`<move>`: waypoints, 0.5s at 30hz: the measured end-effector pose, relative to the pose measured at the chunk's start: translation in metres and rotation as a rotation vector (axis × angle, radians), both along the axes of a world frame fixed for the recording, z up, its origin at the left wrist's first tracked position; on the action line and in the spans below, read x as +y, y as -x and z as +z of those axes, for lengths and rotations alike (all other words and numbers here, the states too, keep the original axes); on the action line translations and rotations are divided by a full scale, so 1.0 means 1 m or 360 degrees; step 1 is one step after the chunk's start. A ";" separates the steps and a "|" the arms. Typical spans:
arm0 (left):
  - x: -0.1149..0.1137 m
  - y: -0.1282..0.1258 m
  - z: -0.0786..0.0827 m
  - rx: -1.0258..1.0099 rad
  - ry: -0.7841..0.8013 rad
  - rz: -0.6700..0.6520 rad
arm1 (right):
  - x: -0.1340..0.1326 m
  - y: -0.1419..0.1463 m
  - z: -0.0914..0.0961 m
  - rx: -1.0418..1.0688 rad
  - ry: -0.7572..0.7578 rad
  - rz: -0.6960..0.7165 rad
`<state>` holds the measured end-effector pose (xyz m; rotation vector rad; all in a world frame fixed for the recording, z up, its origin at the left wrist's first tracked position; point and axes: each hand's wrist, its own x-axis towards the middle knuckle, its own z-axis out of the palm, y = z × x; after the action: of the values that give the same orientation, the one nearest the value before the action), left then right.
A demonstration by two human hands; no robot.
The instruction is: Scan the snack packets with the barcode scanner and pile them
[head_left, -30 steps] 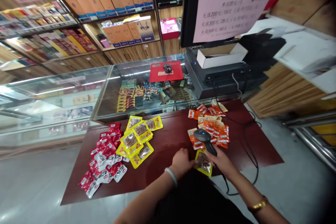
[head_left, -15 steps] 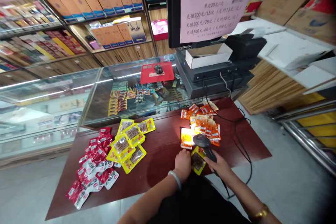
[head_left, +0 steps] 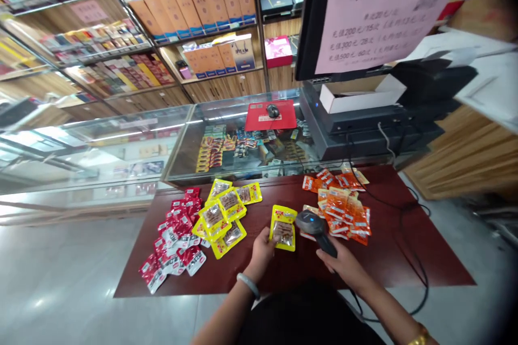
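My left hand (head_left: pixel 263 247) is closed on the lower edge of a yellow snack packet (head_left: pixel 284 227), held up above the dark red table (head_left: pixel 404 248). My right hand (head_left: pixel 342 263) grips the handle of a black barcode scanner (head_left: pixel 313 225), whose head sits just right of the packet. A pile of yellow packets (head_left: pixel 224 214) lies left of my left hand, with a heap of red packets (head_left: pixel 174 237) farther left. Orange packets (head_left: pixel 342 202) are piled behind the scanner.
A glass display counter (head_left: pixel 226 135) runs behind the table, with a red mouse pad and mouse (head_left: pixel 271 113) on top. A monitor with a pink paper notice (head_left: pixel 384 11) stands at the right over a black till (head_left: pixel 364 124). The scanner cable (head_left: pixel 416 259) loops across the table's right side.
My left hand has lifted the yellow packet from under the scanner and carried it left and forward. The scanner's light on the orange packets has gone out. The view shifted.
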<state>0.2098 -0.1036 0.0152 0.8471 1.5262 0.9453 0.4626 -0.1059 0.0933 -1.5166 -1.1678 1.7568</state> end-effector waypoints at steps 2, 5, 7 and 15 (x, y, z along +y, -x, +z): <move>-0.001 0.012 0.004 -0.0040 -0.0023 0.0099 | 0.004 0.016 0.001 0.0028 -0.0025 0.0069; -0.002 0.030 0.011 -0.0034 -0.0068 0.0239 | 0.009 0.037 0.004 0.0023 -0.0045 0.0145; -0.003 0.042 0.016 -0.0024 -0.0085 0.0320 | 0.011 0.048 0.006 0.0013 -0.0032 0.0209; -0.001 0.078 0.026 0.0014 -0.0006 0.0588 | 0.021 0.097 0.006 0.0023 -0.0199 0.0641</move>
<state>0.1322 -0.1049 0.0414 0.5801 1.7228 1.2112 0.3657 -0.0850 0.0993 -1.2558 -1.6311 1.8971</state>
